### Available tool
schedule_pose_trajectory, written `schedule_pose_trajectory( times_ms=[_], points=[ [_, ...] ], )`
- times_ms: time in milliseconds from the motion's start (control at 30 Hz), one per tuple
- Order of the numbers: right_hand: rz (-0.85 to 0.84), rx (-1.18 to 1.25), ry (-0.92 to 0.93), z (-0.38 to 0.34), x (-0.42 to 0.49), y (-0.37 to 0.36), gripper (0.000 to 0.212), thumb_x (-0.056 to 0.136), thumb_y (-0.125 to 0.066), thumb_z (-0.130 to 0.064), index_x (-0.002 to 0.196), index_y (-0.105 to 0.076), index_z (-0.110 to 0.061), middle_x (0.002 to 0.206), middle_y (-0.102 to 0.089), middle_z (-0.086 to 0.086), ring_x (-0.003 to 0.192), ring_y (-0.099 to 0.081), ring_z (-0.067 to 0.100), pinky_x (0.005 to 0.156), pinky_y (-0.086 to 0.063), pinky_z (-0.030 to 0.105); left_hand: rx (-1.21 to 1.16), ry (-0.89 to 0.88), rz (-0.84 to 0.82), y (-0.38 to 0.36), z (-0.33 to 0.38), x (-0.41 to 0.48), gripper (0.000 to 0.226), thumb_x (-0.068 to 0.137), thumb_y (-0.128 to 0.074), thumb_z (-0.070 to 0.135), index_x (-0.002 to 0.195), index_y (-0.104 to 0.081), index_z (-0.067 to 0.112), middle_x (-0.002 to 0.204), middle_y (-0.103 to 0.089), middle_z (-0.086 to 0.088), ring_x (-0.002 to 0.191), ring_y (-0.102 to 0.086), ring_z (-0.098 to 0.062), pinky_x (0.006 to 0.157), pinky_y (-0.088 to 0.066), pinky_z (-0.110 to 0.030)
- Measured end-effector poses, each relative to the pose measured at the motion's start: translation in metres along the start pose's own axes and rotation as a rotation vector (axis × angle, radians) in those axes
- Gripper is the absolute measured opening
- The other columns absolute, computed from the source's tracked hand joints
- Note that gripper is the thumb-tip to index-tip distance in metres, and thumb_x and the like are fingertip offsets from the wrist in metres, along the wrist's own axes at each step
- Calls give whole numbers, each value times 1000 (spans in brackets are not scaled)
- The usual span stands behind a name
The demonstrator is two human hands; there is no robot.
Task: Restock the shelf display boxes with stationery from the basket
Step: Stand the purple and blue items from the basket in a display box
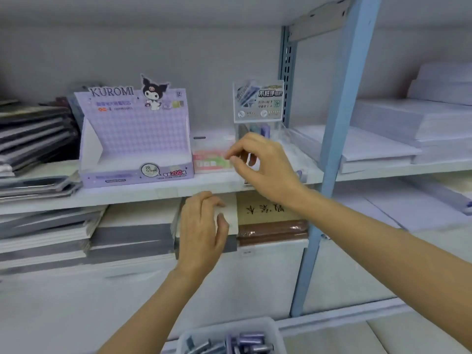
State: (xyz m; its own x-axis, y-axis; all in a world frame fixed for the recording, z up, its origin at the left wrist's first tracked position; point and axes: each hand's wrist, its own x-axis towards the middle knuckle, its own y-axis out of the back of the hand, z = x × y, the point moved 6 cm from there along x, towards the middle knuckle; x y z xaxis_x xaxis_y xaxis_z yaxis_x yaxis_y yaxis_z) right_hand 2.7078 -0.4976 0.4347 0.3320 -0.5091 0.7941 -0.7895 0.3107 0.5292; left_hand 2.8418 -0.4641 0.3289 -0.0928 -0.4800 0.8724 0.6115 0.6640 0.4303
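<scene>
Purple tubes [251, 338] lie sideways, long axes left-right, in the basket [278, 333].

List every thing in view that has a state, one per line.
Kuromi display box, upright, lid flap raised.
clear pen stand, upright, few upright pens inside.
pink-green box, flat on the shelf.
basket, holding purple-grey pens.
left hand, resting on a beige stack, holding nothing.
right hand, thumb and forefinger pinched; contents unclear.
</scene>
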Motion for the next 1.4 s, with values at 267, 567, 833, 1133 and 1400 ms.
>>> schedule_pose_trajectory(
  times_ms=[267,567,833,1133,1400],
  points=[
    [-660,237,-331,9,-157,-168,11,90,-62,-12,95,-71,-13,90,-72,-1,74,-60,6,70,-49,20,42,475,-581,-36,-102,-232,31,80,-60,-9,108,-59,5,108,-57,-8,91,-58,-29,70,-47,-38],
    [-1227,180,-740,55,-384,-298,24,94,-57,-16,116,-61,-9,110,-67,9,101,-62,26,90,-50,40,-36,812,-1138,-33,-123,-416,59,94,-40,-1,149,-27,14,157,-24,-2,141,-30,-16,113,-19,-18],
    [-1239,70,-643,38,-452,-338,27,91,-59,-14,118,-59,-10,121,-44,10,97,-54,28,75,-38,30,-76,753,-976,-31,-117,-421,48,83,-51,-14,129,-53,3,148,-38,-10,135,-39,-22,110,-19,-12],
    [-1255,-51,-477,38,-458,-339,21,94,-56,-20,112,-55,-8,115,-46,11,95,-55,29,69,-42,36,-39,770,-958,-33,-120,-414,30,90,-54,-2,117,-63,8,147,-42,-9,134,-39,-26,104,-36,-27],
    [-1220,179,-593,48,-442,-323,25,92,-63,-29,114,-63,-17,108,-57,1,94,-56,17,80,-45,29,-55,767,-988,-33,-121,-409,34,93,-58,11,127,-58,9,143,-47,-8,131,-42,-25,109,-35,-33]
  ],
)
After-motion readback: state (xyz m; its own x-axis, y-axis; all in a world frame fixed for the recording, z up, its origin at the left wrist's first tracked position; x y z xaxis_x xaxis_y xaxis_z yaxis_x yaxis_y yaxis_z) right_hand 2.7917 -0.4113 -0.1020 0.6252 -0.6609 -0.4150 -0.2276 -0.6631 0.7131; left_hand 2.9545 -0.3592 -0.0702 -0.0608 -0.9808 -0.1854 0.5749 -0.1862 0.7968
